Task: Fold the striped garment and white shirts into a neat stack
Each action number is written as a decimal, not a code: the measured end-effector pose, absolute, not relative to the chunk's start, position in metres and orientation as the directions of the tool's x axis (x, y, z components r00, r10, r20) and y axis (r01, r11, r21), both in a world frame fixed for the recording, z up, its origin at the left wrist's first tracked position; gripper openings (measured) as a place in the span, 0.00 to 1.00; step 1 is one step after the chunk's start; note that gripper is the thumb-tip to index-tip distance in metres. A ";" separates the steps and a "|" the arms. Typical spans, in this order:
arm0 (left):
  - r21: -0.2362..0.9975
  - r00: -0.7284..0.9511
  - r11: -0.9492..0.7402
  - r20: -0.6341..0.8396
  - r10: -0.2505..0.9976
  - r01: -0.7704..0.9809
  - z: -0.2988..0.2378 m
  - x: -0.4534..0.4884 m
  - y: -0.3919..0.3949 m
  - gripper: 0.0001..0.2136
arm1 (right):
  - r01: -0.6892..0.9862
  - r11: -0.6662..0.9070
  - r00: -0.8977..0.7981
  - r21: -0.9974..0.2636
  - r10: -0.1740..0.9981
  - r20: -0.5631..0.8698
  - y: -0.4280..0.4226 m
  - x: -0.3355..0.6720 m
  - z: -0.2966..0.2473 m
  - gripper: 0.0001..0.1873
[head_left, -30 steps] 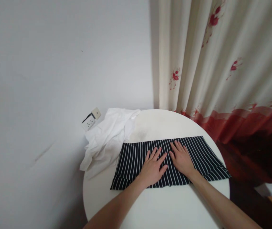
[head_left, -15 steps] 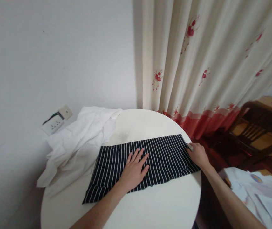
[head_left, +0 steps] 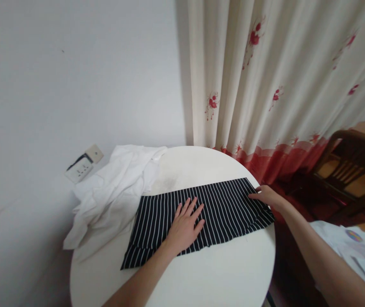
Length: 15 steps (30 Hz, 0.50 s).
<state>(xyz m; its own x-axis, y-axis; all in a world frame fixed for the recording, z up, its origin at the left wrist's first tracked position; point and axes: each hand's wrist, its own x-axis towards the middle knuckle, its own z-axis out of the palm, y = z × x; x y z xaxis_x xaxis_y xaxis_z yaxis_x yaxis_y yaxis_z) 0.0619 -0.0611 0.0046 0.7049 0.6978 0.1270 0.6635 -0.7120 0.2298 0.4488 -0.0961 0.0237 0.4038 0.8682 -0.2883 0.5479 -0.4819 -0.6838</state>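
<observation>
A black garment with thin white stripes [head_left: 227,209] lies folded flat in a long band across a round white table [head_left: 221,273]. My left hand [head_left: 185,226] rests flat on its middle, fingers spread and pressing the cloth down. My right hand [head_left: 264,196] is at the garment's right end by the table's edge, fingers pinching the cloth's far right corner.
A crumpled white garment [head_left: 115,192] lies at the table's back left against the wall, below a wall socket [head_left: 79,169]. A flowered curtain [head_left: 265,85] hangs behind. A wooden chair [head_left: 345,170] stands right. White printed cloth [head_left: 358,247] lies at lower right.
My right hand slid from the garment's middle to its right end and took hold of the corner. My left hand stayed flat on the middle. The view swung right, then slightly back.
</observation>
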 end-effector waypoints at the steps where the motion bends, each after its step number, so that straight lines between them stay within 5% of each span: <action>1: 0.233 0.705 -0.713 0.134 0.697 0.661 0.004 0.062 -0.061 0.26 | 0.472 -0.477 0.345 -0.741 0.874 -0.343 -0.098 0.448 0.027 0.11; 6: 0.247 0.705 -0.716 0.147 0.694 0.653 0.004 0.061 -0.062 0.26 | -0.005 -0.469 0.045 -0.883 0.882 -0.469 -0.113 0.445 0.048 0.16; 15: 0.263 0.715 -0.718 0.125 0.688 0.645 0.011 0.079 -0.075 0.29 | -0.182 -0.419 0.134 -0.890 0.886 -0.444 -0.121 0.442 0.114 0.23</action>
<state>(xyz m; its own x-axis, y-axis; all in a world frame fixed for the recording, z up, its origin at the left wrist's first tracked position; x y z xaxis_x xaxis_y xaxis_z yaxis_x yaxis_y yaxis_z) 0.0792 -0.0755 0.0108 0.7151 0.6878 0.1246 0.6446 -0.7179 0.2629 0.4423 -0.1210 0.1136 0.1340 0.8857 -0.4444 -0.1816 -0.4189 -0.8897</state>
